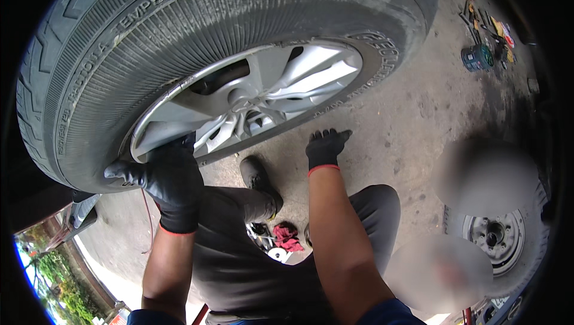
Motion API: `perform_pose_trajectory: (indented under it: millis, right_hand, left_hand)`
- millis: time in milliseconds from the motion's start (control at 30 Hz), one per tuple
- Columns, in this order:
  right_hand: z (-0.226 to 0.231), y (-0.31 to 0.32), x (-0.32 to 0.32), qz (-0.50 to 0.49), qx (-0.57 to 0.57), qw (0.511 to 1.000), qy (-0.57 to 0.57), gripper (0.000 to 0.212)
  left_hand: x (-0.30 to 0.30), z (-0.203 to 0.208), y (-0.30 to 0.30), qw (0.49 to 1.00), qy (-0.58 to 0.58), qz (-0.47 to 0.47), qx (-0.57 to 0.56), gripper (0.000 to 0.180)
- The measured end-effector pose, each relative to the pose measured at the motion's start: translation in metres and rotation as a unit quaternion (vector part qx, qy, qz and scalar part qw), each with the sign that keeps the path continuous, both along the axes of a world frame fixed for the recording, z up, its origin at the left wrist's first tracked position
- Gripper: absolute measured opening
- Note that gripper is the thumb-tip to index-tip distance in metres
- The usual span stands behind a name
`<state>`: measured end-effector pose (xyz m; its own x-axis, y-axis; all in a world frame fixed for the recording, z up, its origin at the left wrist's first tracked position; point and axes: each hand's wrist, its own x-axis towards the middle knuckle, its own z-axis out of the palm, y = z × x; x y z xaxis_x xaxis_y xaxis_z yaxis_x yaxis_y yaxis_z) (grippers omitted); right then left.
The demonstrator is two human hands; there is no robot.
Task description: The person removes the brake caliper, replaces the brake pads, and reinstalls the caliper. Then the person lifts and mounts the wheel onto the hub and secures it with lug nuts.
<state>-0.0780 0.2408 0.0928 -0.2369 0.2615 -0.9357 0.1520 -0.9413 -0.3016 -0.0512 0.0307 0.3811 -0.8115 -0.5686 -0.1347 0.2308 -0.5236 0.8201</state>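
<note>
A large black tire [239, 14] on a silver spoked alloy wheel [293, 80] fills the upper part of the view, tilted toward me. My left hand [176, 181], in a black glove with a red cuff, grips the wheel's lower left edge. Its thumb lies along the tire sidewall, and its other fingers reach into an opening between spokes, partly hidden. Below the wheel's right part, my right hand [326, 147] is in a matching glove. It is open with fingers apart, holds nothing, and appears to be clear of the tire.
A second wheel with a steel rim [508, 247] lies at the lower right, partly covered by blurred patches. Hand tools [487, 23] and a dark green container [477, 57] are on the concrete floor at the upper right. A red cloth [288, 237] lies between my legs, near my shoe [257, 175].
</note>
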Motion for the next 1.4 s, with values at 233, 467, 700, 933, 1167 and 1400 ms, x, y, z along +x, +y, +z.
perform_pose_trajectory:
  millis: [233, 467, 700, 933, 1167, 1400]
  right_hand:
    - [-0.139, -0.011, -0.044, -0.048, -0.065, 0.994, 0.077, 0.096]
    - [-0.159, -0.014, -0.061, -0.003, -0.087, 0.956, 0.281, 0.079]
    - [-0.169, -0.003, -0.054, 0.154, 0.03, 0.936, 0.316, 0.081]
    - [-0.168, -0.006, -0.059, 0.119, -0.032, 0.933, 0.337, 0.088]
    - [-0.169, -0.009, -0.055, 0.072, -0.04, 0.929, 0.362, 0.089]
    - [-0.149, -0.028, -0.039, 0.085, -0.047, 0.92, 0.38, 0.091]
  left_hand:
    - [-0.011, -0.02, 0.002, 0.99, 0.098, 0.061, 0.077, 0.094]
    - [-0.028, -0.032, 0.003, 0.986, 0.135, 0.098, -0.014, 0.094]
    - [-0.021, -0.035, -0.002, 0.99, 0.1, 0.093, -0.04, 0.1]
    - [-0.014, -0.034, -0.002, 0.992, 0.115, 0.049, -0.004, 0.097]
    - [-0.006, -0.028, -0.008, 0.993, 0.118, -0.009, -0.027, 0.088]
    - [-0.02, -0.011, 0.011, 0.989, 0.133, -0.027, -0.062, 0.087]
